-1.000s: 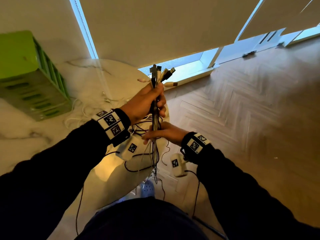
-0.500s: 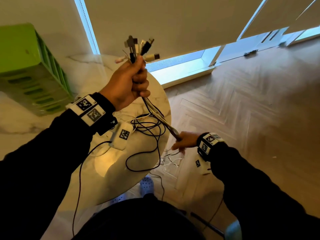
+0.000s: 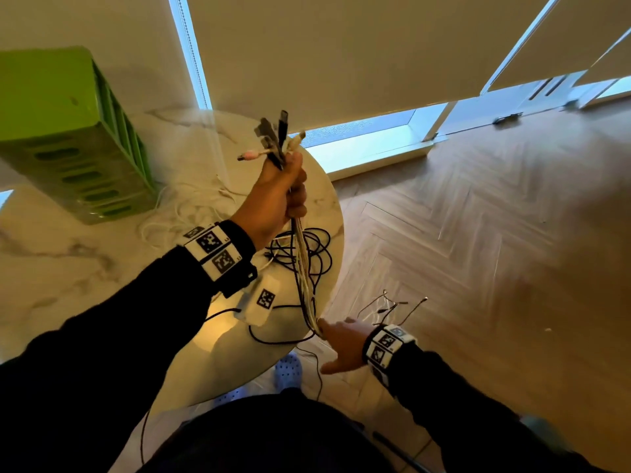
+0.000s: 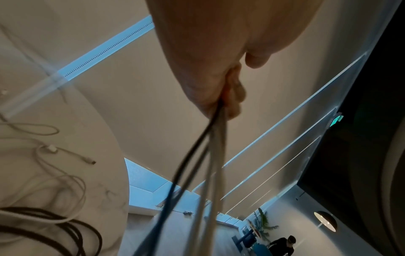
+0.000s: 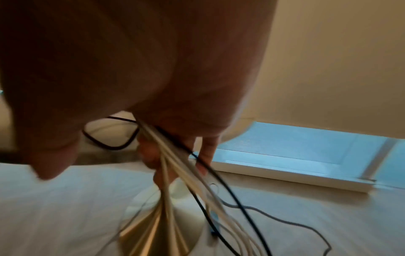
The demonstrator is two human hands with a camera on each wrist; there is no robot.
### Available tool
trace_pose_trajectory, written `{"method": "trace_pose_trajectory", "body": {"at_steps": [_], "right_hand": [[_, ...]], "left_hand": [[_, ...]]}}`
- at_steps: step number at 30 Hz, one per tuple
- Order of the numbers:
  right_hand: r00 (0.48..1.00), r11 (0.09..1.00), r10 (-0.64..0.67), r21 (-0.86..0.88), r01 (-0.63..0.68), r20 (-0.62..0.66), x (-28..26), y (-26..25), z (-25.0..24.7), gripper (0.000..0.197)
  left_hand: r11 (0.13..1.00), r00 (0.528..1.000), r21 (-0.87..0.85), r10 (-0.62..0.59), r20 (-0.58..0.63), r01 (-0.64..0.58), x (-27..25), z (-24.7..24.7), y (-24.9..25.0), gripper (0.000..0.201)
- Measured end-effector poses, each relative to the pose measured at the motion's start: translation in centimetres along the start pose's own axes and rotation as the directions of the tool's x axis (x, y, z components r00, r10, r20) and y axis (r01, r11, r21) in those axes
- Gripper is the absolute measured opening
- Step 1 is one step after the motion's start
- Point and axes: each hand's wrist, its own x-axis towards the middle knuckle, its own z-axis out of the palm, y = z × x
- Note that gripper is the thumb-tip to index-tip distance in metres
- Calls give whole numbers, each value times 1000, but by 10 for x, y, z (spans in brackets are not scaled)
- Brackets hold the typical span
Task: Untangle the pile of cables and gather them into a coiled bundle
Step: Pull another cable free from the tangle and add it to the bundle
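Since 0.5 s ago: the right hand (image 3: 345, 343) has slid further down the cables (image 3: 305, 268) and now sits lower, just off the edge of the marble table (image 3: 85, 268); the left hand (image 3: 278, 199) is raised at about the same height, so the run between the two hands is longer and closer to vertical. Left hand: fist closed round the cable bunch near its upper end, thumb up, with the connector ends (image 3: 273, 138) fanning out above the fist — dark plugs, one pale, one pinkish pointing left. Left wrist view confirms fingers (image 4: 234, 93) curled round dark and white strands leaving the fist. Right hand: the bunch passes between thumb and curled fingers; right wrist view shows white and black strands (image 5: 175, 161) running through the fingers (image 5: 208, 150), picture motion-blurred. Below the right hand the free ends (image 3: 392, 305) splay over the wooden floor (image 3: 478, 250). Loose black loops (image 3: 321, 250) lie on the table near its edge, under the taut run; white cable slack (image 3: 177, 213) lies beside the green crate (image 3: 68, 138) at the table's far left. A tagged white box (image 3: 261, 302) hangs under the left wrist.
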Motion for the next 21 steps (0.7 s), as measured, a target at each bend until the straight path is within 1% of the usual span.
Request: {"method": "trace_pose_trajectory", "body": {"at_steps": [2,3,4,5,6,7,9,10,11,12,13,14,15,17,19,21], "right_hand": [[996,999,-30,-39,34,89,8,-8,3,84],[991,996,-22,-80,32,129,11,-9,0,84],[988,991,-14,-131,34,153,14,-7,-3,86],[989,983,-7,-179,34,149,14,-5,-10,86],[993,980,-14,-196,37,116,15,-1,-18,81],[998,983,-30,-178,39,50,14,3,-29,70],[994,1000,-24,-16,22,-107,21,13,-51,50],[984,998,-8,63,20,-180,25,16,-62,46],[971,994,6,110,21,-238,34,18,-71,49],[962,992,22,126,13,-272,43,19,-77,56],[962,994,29,108,1,-273,53,20,-81,64],[969,998,34,64,-19,-246,65,17,-84,68],[977,999,44,18,-41,-209,77,15,-85,67],[987,997,18,-76,-30,-159,103,7,-86,55],[985,993,-48,-117,29,-165,127,-8,-93,49],[975,992,-92,-104,72,-202,146,-26,-106,48]], "left_hand": [[998,996,-15,-63,59,64,-9,-2,-1,20],[996,993,-24,-83,81,86,-13,-4,-1,22],[994,991,-33,-96,95,100,-16,-7,1,21],[993,989,-37,-105,100,110,-20,-11,2,16],[993,990,-38,-110,90,114,-23,-15,4,13],[993,991,-33,-111,78,114,-26,-20,6,10],[993,993,-39,-111,36,113,-32,-30,9,12],[992,994,-54,-112,16,112,-34,-35,11,12],[991,994,-79,-110,-9,109,-39,-40,14,12],[989,994,-102,-108,-26,105,-43,-44,17,15],[988,993,-116,-107,-42,102,-48,-47,20,24],[988,993,-126,-102,-66,93,-53,-52,23,34],[988,992,-130,-94,-86,82,-59,-56,27,40],[988,988,-141,-76,-134,57,-72,-67,33,41],[988,980,-152,-55,-193,25,-86,-79,35,40],[987,960,-159,-46,-275,2,-101,-90,35,37]]}}
